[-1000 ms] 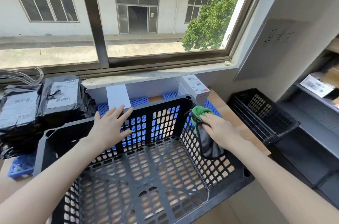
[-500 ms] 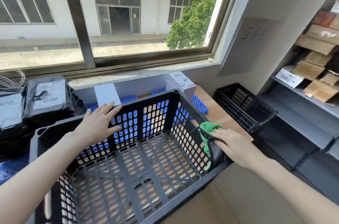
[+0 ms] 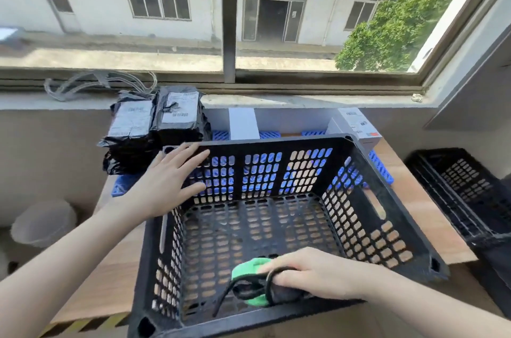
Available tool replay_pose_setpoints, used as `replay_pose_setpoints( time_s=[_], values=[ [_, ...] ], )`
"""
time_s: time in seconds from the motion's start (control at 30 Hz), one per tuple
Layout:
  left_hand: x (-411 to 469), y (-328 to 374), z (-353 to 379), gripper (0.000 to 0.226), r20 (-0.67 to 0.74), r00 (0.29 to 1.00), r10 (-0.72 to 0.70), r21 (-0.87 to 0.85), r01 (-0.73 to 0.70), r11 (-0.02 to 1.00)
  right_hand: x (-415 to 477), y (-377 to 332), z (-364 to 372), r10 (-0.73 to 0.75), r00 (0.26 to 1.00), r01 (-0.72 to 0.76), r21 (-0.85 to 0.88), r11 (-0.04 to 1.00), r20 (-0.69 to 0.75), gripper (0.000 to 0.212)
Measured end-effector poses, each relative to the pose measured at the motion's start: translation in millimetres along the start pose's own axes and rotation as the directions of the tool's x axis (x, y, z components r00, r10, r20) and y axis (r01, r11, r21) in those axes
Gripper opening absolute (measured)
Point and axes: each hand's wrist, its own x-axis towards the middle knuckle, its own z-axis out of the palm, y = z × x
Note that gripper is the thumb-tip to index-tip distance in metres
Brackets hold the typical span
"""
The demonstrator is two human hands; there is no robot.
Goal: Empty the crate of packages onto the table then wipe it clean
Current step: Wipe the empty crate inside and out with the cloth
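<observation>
A black perforated crate stands on the wooden table with nothing inside but my right hand and a cloth. My left hand lies flat with spread fingers on the crate's far left corner. My right hand holds a green and grey cloth against the inside of the crate's near wall. Black bagged packages with white labels are stacked on the table at the back left. White boxes stand behind the crate under the window sill.
A second black crate sits lower, off the table's right edge. Blue plastic grids lie under the white boxes and the bagged packages. A grey round bin stands on the floor at the left. Yellow-black tape marks the table's near edge.
My right hand has moved the cloth from the crate's right wall round to its near wall. My left hand has stayed on the crate's far wall. The camera view has swung left.
</observation>
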Motion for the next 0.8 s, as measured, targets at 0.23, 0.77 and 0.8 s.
replay_pose_setpoints(
  time_s=[0.23, 0.77, 0.8],
  values=[
    [-46, -17, 8, 0.082, 0.009, 0.986, -0.169, -0.003, 0.169, 0.986, 69, -32, 23, -0.176, 0.983, 0.159, 0.243, 0.957, 0.047, 0.034],
    [-80, -30, 5, 0.066, 0.03, 0.984, -0.175, 0.206, 0.165, 0.965, 191, -83, 77, -0.102, 0.976, 0.216, 0.821, 0.529, -0.191, 0.043],
    [-80, -31, 6, 0.065, 0.034, 0.984, -0.173, 0.204, 0.162, 0.966, 195, -85, 75, -0.097, 0.973, 0.228, 0.814, 0.534, -0.209, 0.044]
  ],
)
